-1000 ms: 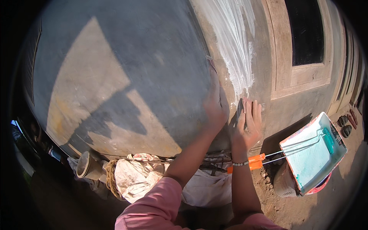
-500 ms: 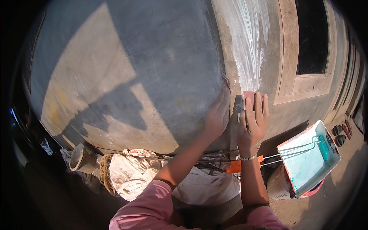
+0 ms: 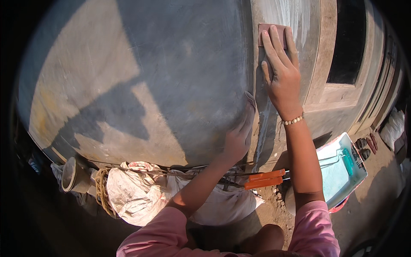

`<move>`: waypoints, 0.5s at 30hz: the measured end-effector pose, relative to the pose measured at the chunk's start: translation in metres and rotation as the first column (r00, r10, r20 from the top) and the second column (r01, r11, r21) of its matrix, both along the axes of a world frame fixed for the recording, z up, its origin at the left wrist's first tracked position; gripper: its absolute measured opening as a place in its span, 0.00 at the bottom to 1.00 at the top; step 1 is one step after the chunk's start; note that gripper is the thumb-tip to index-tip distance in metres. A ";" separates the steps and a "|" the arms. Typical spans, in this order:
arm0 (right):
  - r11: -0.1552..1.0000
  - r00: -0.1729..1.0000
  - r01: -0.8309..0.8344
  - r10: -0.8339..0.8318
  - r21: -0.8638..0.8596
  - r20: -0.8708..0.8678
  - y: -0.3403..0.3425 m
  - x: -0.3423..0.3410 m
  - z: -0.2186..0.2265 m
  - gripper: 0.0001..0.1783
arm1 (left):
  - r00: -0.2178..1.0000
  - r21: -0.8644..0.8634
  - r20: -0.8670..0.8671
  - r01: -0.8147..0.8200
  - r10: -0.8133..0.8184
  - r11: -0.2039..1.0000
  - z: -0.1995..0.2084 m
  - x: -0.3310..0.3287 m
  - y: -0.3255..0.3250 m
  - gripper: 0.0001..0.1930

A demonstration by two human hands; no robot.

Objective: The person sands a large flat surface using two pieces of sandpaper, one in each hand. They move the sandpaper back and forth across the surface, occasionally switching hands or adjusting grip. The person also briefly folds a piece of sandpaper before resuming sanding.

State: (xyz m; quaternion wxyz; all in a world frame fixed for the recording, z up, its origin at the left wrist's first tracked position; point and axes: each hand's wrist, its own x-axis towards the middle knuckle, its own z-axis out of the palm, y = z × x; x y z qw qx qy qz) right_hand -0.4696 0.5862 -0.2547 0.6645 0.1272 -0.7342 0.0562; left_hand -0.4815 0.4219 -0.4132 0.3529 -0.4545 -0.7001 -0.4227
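Observation:
My right hand (image 3: 284, 77), a beaded bracelet at its wrist, is raised high on the grey wall (image 3: 197, 77). Its outstretched fingers press a reddish-brown sheet of sandpaper (image 3: 282, 36) flat against the wall, over the lower part of a white smeared patch (image 3: 295, 15). Lower and to the left, my left hand (image 3: 237, 139) rests at the vertical wall edge. Its fingers close on a small folded piece of sandpaper (image 3: 250, 97), seen mostly edge-on.
A wooden window frame (image 3: 319, 64) stands to the right. Below lie whitish sacks (image 3: 137, 192), coiled rope (image 3: 102, 188), a bucket (image 3: 73, 175) and orange-handled tools (image 3: 264, 179). A paint tray (image 3: 338, 180) holds a teal-handled roller (image 3: 347, 162). Sandals (image 3: 364, 147) lie beyond it.
My right hand has slid the sandpaper up the wall, across the white patch. My left hand stays near the wall edge, slightly lower in the picture. The view has shifted a little.

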 end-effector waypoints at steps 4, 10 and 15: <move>0.988 0.972 0.149 -0.156 0.048 0.179 -0.024 0.040 -0.067 0.33 | 0.974 -0.090 -0.138 -0.192 0.179 0.977 -0.048 0.003 -0.002 0.28; 0.981 0.943 0.165 -0.186 0.099 0.275 -0.014 0.044 -0.075 0.35 | 0.889 -0.048 -0.320 -0.361 0.328 0.931 0.023 -0.009 0.006 0.28; 0.978 0.951 0.206 -0.208 0.037 0.229 -0.027 0.033 -0.053 0.40 | 0.931 0.042 -0.210 -0.297 0.299 0.954 0.053 -0.021 0.011 0.27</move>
